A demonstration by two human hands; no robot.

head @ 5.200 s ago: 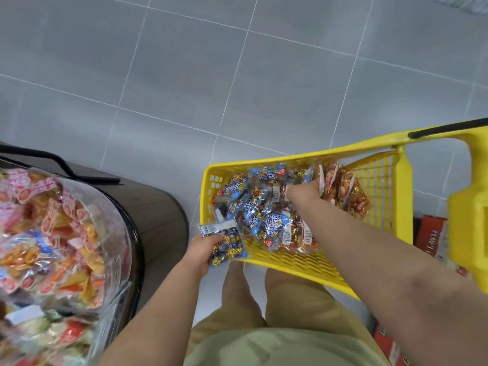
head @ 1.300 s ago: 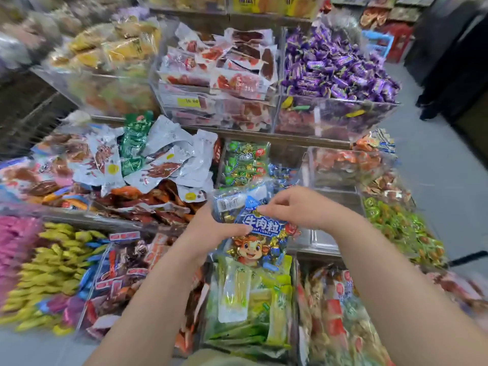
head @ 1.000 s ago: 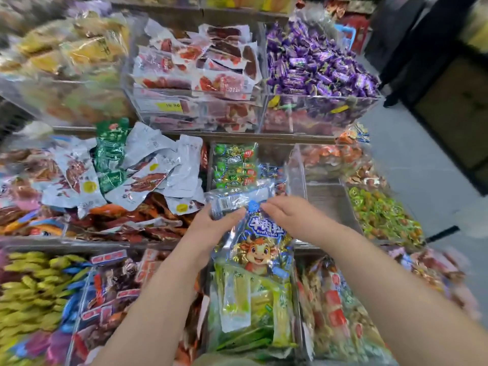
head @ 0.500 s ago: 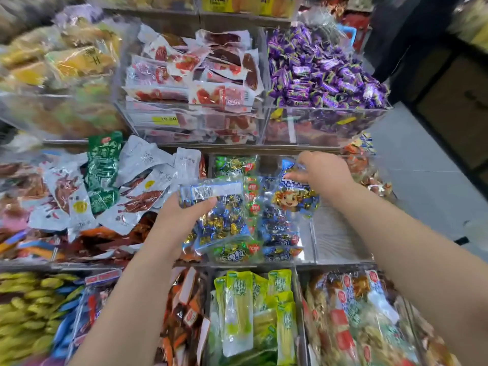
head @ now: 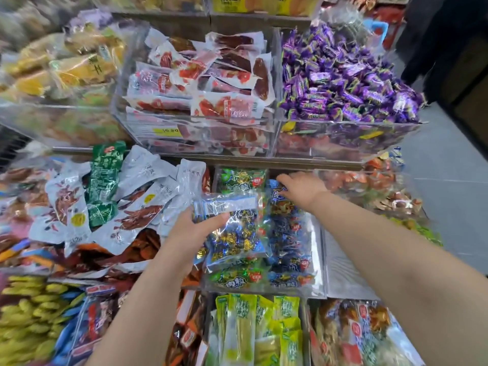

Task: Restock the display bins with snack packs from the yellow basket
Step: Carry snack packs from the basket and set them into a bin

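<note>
Fingers of left hand pinch slick snack pack by one edge and may drop it; right hand reaches into bin, grip unclear.

Left hand grips a blue snack pack above the clear bin; right hand touches blue packs at its far end.
</note>
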